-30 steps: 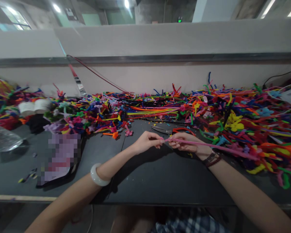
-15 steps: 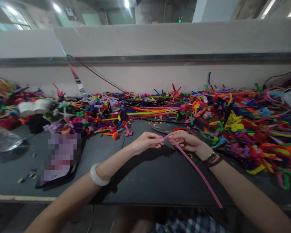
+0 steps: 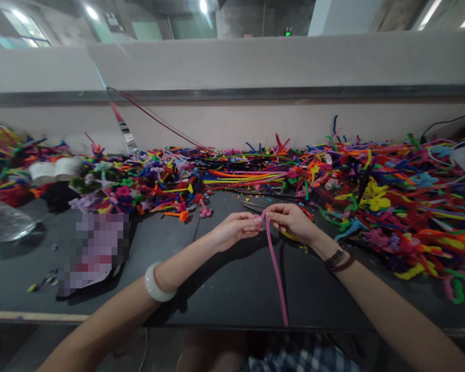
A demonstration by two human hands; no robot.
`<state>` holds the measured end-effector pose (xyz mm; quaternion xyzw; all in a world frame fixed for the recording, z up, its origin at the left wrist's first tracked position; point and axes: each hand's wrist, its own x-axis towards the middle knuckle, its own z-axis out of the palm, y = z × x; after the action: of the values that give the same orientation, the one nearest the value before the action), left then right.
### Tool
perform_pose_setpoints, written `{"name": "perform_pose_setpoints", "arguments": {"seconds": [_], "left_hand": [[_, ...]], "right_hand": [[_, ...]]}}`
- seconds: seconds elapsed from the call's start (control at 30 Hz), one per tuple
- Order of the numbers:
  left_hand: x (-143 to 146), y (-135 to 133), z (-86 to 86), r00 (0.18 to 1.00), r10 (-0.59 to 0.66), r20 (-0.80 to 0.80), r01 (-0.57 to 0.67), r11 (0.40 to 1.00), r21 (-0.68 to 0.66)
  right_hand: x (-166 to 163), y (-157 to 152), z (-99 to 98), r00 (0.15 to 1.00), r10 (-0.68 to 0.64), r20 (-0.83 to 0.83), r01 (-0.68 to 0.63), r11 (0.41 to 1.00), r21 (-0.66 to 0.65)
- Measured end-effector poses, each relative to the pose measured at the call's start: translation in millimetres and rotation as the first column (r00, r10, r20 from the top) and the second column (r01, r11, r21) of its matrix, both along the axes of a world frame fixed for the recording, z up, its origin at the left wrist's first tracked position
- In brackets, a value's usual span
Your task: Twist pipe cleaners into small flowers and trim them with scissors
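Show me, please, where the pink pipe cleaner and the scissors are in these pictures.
pink pipe cleaner (image 3: 274, 268), head view, on its hanging length
scissors (image 3: 252, 206), head view, on the metal blades

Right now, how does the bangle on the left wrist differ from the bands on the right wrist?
The bangle is one thick, pale, smooth ring, while the bands are thinner, dark strands. The bangle also sits farther from its hand than the bands sit from theirs. Both circle a bare arm.

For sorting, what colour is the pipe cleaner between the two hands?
Deep pink pipe cleaner, clearest in the head view.
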<state>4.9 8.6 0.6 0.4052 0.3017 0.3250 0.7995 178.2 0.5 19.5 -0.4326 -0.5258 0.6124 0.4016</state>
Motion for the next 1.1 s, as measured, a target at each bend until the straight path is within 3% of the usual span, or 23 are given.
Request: {"name": "perform_pose_setpoints", "arguments": {"seconds": [0.37, 0.63, 0.87, 1.1], "left_hand": [[3.3, -4.3, 4.3, 0.999, -0.005, 0.053, 0.005, 1.000, 0.005], [0.5, -4.5, 1.7, 0.999, -0.032, 0.025, 0.030, 0.997, 0.066], [0.2, -4.8, 1.4, 0.997, -0.063, 0.036, 0.059, 0.994, 0.097], [1.0, -5.7, 2.7, 0.997, -0.058, 0.044, 0.054, 0.995, 0.085]], "right_hand": [[-6.1, -2.3, -5.6, 0.999, -0.042, -0.023, 0.043, 0.998, 0.048], [-3.9, -4.0, -0.8, 0.984, 0.073, -0.163, -0.090, 0.991, -0.095], [-0.1, -2.0, 0.0, 0.972, 0.075, -0.221, -0.124, 0.968, -0.220], [-1.8, -2.2, -3.2, 0.978, 0.045, -0.205, -0.081, 0.982, -0.171]]}}
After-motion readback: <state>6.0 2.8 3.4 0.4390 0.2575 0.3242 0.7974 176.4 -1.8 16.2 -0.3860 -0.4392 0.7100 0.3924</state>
